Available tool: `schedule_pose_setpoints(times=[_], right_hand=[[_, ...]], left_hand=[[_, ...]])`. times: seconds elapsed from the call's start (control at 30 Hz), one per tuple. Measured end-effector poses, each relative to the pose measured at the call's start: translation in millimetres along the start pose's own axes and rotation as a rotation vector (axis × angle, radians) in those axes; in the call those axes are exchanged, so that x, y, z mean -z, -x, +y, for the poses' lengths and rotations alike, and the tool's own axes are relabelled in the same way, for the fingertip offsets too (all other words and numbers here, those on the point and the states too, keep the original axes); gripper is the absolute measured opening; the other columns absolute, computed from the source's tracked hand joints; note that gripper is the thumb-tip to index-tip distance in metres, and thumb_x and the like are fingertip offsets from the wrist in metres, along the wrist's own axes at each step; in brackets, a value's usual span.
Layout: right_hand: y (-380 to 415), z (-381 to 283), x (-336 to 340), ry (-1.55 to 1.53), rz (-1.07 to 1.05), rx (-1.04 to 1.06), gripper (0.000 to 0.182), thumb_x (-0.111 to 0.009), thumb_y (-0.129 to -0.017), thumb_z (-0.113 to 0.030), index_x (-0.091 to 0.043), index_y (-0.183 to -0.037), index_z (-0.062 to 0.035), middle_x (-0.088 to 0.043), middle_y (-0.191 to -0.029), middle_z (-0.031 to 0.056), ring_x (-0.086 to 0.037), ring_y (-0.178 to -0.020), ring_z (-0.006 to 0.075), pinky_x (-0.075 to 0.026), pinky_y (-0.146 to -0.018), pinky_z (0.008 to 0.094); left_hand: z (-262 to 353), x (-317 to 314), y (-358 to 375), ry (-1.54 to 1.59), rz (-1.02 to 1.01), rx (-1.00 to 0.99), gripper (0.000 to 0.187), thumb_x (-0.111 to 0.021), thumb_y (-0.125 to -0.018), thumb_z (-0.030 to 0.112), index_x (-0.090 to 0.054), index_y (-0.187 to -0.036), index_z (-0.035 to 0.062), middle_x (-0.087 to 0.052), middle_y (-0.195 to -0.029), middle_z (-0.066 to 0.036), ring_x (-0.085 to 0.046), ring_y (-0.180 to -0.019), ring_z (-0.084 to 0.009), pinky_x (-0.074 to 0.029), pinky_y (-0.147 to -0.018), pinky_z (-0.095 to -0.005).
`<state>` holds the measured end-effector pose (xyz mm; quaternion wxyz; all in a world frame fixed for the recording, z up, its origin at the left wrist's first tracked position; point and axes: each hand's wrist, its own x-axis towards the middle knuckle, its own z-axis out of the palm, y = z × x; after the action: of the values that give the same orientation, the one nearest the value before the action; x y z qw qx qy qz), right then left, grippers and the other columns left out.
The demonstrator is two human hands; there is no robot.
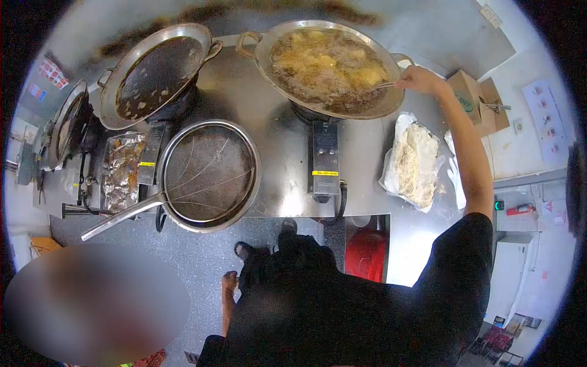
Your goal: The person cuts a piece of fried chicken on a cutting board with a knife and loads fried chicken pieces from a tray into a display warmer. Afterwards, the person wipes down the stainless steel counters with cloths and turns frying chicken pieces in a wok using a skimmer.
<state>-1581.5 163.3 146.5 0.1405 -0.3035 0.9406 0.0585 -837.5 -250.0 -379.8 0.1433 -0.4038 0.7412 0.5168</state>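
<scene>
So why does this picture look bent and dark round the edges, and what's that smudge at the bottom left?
Head view: a fisheye lens bows the steel counter and leaves black corners; the bottom-left patch is a deliberate blur; overhead light glares off the wok rims, brightest on the frying wok; the right hand at that wok stays sharp, while the left hand hangs in dimmer light.
</scene>
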Motion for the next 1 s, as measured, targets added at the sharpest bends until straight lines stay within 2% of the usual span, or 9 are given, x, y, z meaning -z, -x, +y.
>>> schedule_pose_setpoints(times=[0.07, 0.2, 0.3, 0.5, 0.6, 0.67, 0.8, 0.9, 1.0], right_hand=[[-4, -7, -12, 0.051, 0.059, 0.035, 0.047, -0.063, -0.083, -0.053, -0.073, -0.088, -0.0074, -0.068, -0.083, 0.0153, -0.064, -0.080, 0.0301, -0.049, -0.073, 0.0397], [-17, 9, -53, 0.104, 0.288, 0.035, 0.044, -0.067, -0.081, -0.049, -0.071, -0.095, -0.0080, -0.066, -0.089, 0.0163, -0.063, -0.086, 0.0324, -0.048, -0.074, 0.0428], [-11, 9, -50, 0.098, 0.286, 0.020, 0.043, -0.068, -0.080, -0.047, -0.067, -0.096, -0.0071, -0.065, -0.094, 0.0163, -0.062, -0.090, 0.0340, -0.048, -0.075, 0.0445], [1, 20, -53, 0.088, 0.399, 0.031, 0.038, -0.068, -0.080, -0.042, -0.063, -0.094, -0.0073, -0.067, -0.092, 0.0155, -0.063, -0.089, 0.0349, -0.048, -0.074, 0.0461], [8, 11, -50, 0.110, 0.415, -0.006, 0.030, -0.067, -0.081, -0.035, -0.064, -0.095, -0.0091, -0.067, -0.088, 0.0150, -0.063, -0.087, 0.0357, -0.049, -0.073, 0.0469], [18, 5, -38, 0.125, 0.341, -0.044, 0.024, -0.065, -0.083, -0.031, -0.065, -0.096, -0.0113, -0.067, -0.085, 0.0141, -0.064, -0.087, 0.0359, -0.050, -0.073, 0.0480], [33, -8, -40, 0.087, 0.456, -0.013, 0.018, -0.060, -0.085, -0.024, -0.064, -0.097, -0.0113, -0.067, -0.080, 0.0138, -0.065, -0.084, 0.0354, -0.050, -0.072, 0.0487], [44, -30, -34, 0.199, 0.446, -0.060, 0.016, -0.057, -0.085, -0.017, -0.063, -0.098, -0.0108, -0.067, -0.082, 0.0135, -0.065, -0.085, 0.0347, -0.051, -0.070, 0.0478], [69, -60, -33, 0.352, 0.541, -0.029, 0.017, -0.053, -0.084, -0.009, -0.062, -0.098, -0.0108, -0.066, -0.088, 0.0128, -0.065, -0.085, 0.0334, -0.052, -0.068, 0.0458]], left_hand=[[-1, 3, 5, -0.052, -0.019, -0.001, 0.032, -0.057, -0.085, 0.025, -0.067, -0.097, -0.0030, -0.065, -0.073, -0.010, -0.060, -0.062, -0.0189, -0.048, -0.057, -0.0347], [-12, 4, 3, -0.140, -0.062, -0.238, 0.033, -0.056, -0.085, 0.026, -0.067, -0.096, -0.0031, -0.065, -0.072, -0.011, -0.061, -0.061, -0.0184, -0.048, -0.056, -0.0347], [-8, 6, -16, -0.639, -0.200, -0.245, 0.032, -0.055, -0.086, 0.024, -0.066, -0.099, -0.0033, -0.067, -0.076, -0.012, -0.062, -0.061, -0.0180, -0.049, -0.057, -0.0335], [51, 12, 4, 0.038, -0.023, 0.132, 0.030, -0.056, -0.086, 0.019, -0.063, -0.105, -0.0032, -0.068, -0.076, -0.012, -0.064, -0.063, -0.0198, -0.052, -0.060, -0.0327], [43, 8, 2, 0.288, 0.034, 0.146, 0.029, -0.056, -0.086, 0.017, -0.062, -0.107, -0.0033, -0.068, -0.074, -0.012, -0.064, -0.064, -0.0193, -0.051, -0.058, -0.0319], [36, 13, 0, 0.246, 0.021, 0.140, 0.028, -0.056, -0.087, 0.016, -0.063, -0.106, -0.0032, -0.067, -0.074, -0.011, -0.064, -0.064, -0.0184, -0.051, -0.057, -0.0314], [21, 22, 3, 0.261, 0.003, 0.157, 0.025, -0.057, -0.086, 0.016, -0.064, -0.101, -0.0029, -0.066, -0.075, -0.010, -0.064, -0.063, -0.0181, -0.050, -0.057, -0.0317], [12, 34, 11, 0.220, 0.005, -0.019, 0.025, -0.059, -0.086, 0.019, -0.065, -0.097, -0.0024, -0.067, -0.078, -0.009, -0.065, -0.068, -0.0188, -0.050, -0.060, -0.0322], [-56, 42, -17, -0.086, -0.010, -0.227, 0.025, -0.061, -0.086, 0.022, -0.066, -0.094, -0.0016, -0.067, -0.081, -0.007, -0.064, -0.073, -0.0192, -0.049, -0.064, -0.0326]])
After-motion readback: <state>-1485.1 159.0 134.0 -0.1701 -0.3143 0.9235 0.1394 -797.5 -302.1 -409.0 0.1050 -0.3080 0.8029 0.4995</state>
